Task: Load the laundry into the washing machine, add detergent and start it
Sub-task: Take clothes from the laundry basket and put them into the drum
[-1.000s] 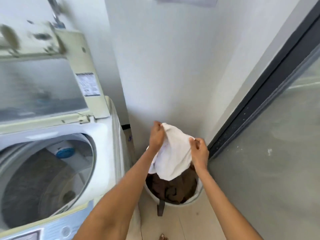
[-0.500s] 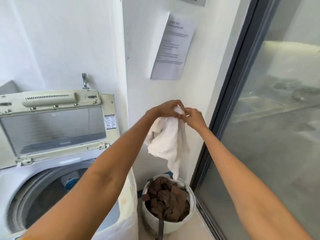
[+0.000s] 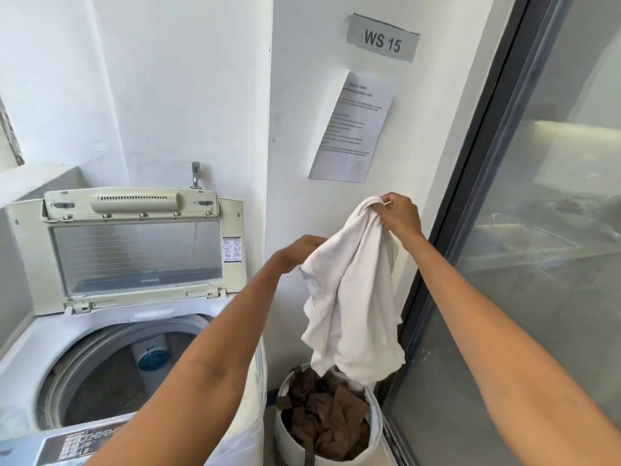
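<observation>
A white cloth point(image 3: 353, 297) hangs in the air above the white laundry basket point(image 3: 376, 428). My right hand point(image 3: 401, 215) grips its top corner. Lower and to the left, my left hand point(image 3: 297, 252) holds the cloth's upper left edge; its fingers are partly hidden behind the fabric. Brown clothes point(image 3: 324, 415) fill the basket on the floor. The top-load washing machine point(image 3: 100, 331) stands at the left with its lid point(image 3: 134, 250) raised and its drum point(image 3: 111, 375) open below my left forearm.
A white wall with a "WS 15" sign point(image 3: 383, 38) and a taped paper notice point(image 3: 356, 129) is straight ahead. A dark-framed glass door point(image 3: 537, 230) runs along the right. The machine's control panel point(image 3: 67, 442) sits at the near edge. A tap point(image 3: 195, 176) is behind the lid.
The hands, together at the cloth's top half a second ago, have separated: the left slid down along its edge and the right stays high, spreading the cloth. The view has tilted upward.
</observation>
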The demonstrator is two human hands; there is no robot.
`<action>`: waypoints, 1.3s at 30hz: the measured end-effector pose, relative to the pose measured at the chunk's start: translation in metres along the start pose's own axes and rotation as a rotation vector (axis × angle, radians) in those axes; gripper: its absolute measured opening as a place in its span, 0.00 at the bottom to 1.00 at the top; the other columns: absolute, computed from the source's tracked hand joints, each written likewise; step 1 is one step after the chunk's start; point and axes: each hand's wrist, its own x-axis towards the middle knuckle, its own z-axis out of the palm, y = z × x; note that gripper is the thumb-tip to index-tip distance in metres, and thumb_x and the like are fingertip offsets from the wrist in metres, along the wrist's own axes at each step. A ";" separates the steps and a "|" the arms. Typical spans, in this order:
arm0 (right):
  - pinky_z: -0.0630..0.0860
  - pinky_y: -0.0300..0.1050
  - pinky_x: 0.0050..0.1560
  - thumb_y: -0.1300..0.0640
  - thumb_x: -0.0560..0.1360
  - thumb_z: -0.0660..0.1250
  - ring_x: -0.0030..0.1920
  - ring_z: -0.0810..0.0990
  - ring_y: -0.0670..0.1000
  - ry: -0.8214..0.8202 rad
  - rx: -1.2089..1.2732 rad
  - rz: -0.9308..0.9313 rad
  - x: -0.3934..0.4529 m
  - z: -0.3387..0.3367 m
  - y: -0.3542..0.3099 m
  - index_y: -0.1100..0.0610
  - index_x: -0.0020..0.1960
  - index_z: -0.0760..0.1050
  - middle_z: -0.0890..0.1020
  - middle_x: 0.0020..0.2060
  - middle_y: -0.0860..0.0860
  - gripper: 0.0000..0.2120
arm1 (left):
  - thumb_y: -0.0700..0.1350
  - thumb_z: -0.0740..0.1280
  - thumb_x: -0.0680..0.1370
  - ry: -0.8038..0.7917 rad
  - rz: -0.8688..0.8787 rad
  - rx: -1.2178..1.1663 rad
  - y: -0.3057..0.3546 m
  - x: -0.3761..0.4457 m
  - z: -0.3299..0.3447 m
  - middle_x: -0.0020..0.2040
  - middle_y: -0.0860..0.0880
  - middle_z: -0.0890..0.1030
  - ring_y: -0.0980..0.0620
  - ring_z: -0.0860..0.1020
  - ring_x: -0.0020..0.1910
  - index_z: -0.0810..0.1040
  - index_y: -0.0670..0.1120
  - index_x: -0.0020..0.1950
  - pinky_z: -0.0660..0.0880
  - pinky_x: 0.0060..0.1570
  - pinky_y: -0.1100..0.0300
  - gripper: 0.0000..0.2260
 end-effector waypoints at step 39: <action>0.75 0.41 0.40 0.70 0.71 0.62 0.42 0.75 0.46 -0.693 0.067 -0.107 0.037 0.022 0.008 0.47 0.70 0.62 0.74 0.53 0.46 0.32 | 0.42 0.60 0.81 0.191 0.107 -0.177 0.088 0.048 -0.024 0.36 0.51 0.73 0.58 0.71 0.33 0.71 0.49 0.38 0.67 0.29 0.70 0.11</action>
